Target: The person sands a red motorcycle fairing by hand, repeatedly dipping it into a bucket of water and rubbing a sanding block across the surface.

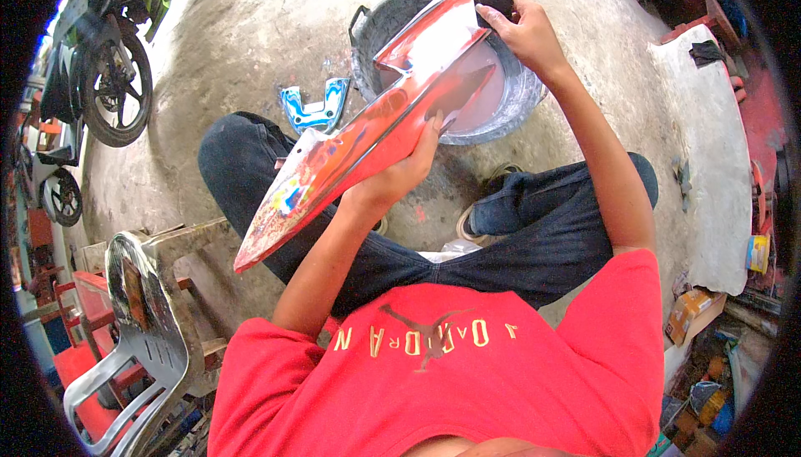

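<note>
A long red motorcycle fairing panel [367, 136], with worn paint and a whitish patch, slants across my lap over the tub. My left hand [400, 171] is closed around its lower edge near the middle, with most fingers hidden beneath. At the panel's far end, my right hand [524, 35] pinches a thin dark sheet that looks like sandpaper [494, 1] against the corner. Below the panel stands a round grey tub [521, 102] holding cloudy, pinkish-grey water. On the floor left of the tub lies a small blue and white U-shaped plastic part [314, 106].
Motorcycles [113, 81] stand at the far left. A grey plastic chair [154, 332] is at my near left beside a wooden frame. To the right lie a pale slab [709, 165] with a black scrap on it and a cardboard box [694, 315].
</note>
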A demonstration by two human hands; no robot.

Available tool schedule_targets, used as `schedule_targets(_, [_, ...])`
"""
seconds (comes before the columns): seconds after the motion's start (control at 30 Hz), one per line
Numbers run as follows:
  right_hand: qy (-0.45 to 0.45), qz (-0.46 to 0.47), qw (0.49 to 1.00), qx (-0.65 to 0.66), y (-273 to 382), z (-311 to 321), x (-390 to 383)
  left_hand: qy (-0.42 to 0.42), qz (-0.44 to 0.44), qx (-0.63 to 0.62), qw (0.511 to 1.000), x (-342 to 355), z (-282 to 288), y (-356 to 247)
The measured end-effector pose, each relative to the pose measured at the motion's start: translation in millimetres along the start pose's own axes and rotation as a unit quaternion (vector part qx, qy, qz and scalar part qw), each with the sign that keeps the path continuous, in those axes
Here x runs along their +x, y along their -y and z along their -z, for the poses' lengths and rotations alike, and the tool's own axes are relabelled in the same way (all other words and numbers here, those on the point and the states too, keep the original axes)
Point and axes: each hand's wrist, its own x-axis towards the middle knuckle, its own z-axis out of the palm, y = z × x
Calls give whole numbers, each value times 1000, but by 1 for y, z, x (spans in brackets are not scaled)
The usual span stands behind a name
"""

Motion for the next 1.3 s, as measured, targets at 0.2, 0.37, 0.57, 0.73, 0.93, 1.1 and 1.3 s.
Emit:
schedule_targets(0.2, [19, 16, 995, -97, 12, 0, 1, 7, -10, -45, 999, -3, -2, 4])
schedule_targets(0.37, [48, 82, 975, -199, 20, -11, 3, 20, 2, -55, 998, -5, -3, 4])
schedule_targets(0.57, [-23, 226, 956, -186, 17, -14, 0, 9, -23, -49, 998, 1, -1, -2])
schedule_targets(0.73, [175, 228, 940, -186, 73, -13, -20, -33, -47, 18, 998, -3, 8, 5])
schedule_targets(0.93, [94, 302, 942, -114, 73, -20, -49, -43, -56, 23, 997, 2, 11, -6])
schedule_targets(1.1, [88, 303, 941, -120, 87, -30, -65, -35, -49, 87, 994, -2, 17, -5])
schedule_targets(1.3, [89, 259, 947, -168, 71, -14, -46, -14, -2, 26, 1000, -1, 10, -2])
